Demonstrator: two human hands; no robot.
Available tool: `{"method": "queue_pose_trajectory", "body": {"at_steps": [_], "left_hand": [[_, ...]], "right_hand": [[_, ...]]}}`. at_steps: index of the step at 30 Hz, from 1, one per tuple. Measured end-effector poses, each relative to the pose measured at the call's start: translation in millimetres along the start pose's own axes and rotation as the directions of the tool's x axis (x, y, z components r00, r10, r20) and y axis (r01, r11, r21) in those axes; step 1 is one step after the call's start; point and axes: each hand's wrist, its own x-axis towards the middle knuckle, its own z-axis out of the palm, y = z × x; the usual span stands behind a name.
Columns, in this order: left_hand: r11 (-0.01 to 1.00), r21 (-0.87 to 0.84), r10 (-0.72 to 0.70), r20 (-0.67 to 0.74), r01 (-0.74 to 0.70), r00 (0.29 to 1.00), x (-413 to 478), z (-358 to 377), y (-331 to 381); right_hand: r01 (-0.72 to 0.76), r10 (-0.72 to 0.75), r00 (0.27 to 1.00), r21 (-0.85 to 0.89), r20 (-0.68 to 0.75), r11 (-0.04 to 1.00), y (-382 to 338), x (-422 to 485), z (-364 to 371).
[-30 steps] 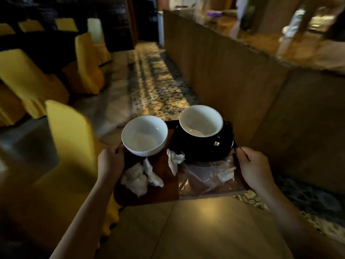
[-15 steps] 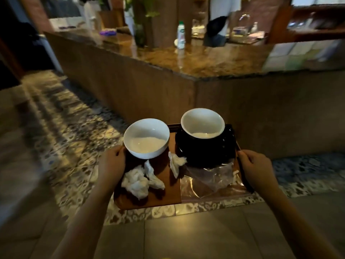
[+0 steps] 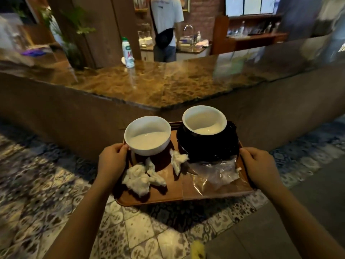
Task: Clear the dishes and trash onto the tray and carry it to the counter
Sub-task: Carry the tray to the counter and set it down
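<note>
Left hand clamped on left rim of tray, thumb on top. Right hand clamped on right rim likewise. Tray held level in the air between them, above patterned tile floor, just short of the stone counter. Just beyond left thumb: white bowl. Inboard of right hand: black cup on black saucer. Crumpled napkins beside left hand; clear plastic wrapper beside right hand. Bottle on the counter's far side, well apart
</note>
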Motion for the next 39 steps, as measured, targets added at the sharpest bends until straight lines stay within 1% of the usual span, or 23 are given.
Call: {"method": "queue_pose_trajectory", "body": {"at_steps": [3, 6, 11, 16, 23, 29, 34, 39], "left_hand": [[1.0, -0.031, 0.004, 0.005, -0.004, 1.0, 55.4, 35.3, 8.2], [1.0, -0.019, 0.01, -0.001, -0.01, 1.0, 108.0, 68.2, 24.5], [1.0, 0.012, -0.023, 0.005, 0.023, 1.0, 187.9, 113.8, 56.6], [0.992, 0.123, 0.041, -0.023, -0.038, 0.999, 263.1, 151.7, 74.1], [0.952, 0.301, 0.049, 0.001, -0.048, 0.999, 363.6, 203.1, 77.1], [0.898, 0.412, 0.122, 0.097, -0.151, 0.988, 444.9, 237.9, 78.0], [0.836, 0.481, 0.179, 0.218, -0.265, 0.959, 493.8, 261.9, 82.0], [0.789, 0.531, 0.201, 0.25, -0.308, 0.947, 524.6, 280.2, 83.1]], "right_hand": [[-0.002, 0.002, 1.0, -0.008, -0.027, 1.0, 17.3, 53.6, 15.8], [-0.013, 0.013, 1.0, -0.01, -0.012, 1.0, 32.4, 112.2, 29.0], [-0.04, 0.041, 0.999, -0.031, 0.005, 0.999, 52.6, 211.5, 42.8], [-0.081, 0.083, 0.996, -0.042, 0.029, 0.996, 63.7, 289.9, 61.1], [-0.128, 0.134, 0.991, -0.151, 0.029, 0.98, 80.7, 377.0, 99.4], [-0.181, 0.184, 0.983, -0.247, -0.009, 0.952, 89.9, 436.5, 131.5], [-0.191, 0.197, 0.98, -0.325, -0.016, 0.926, 104.4, 475.1, 154.4], [-0.2, 0.225, 0.974, -0.467, -0.003, 0.861, 112.2, 503.0, 167.5]]}}
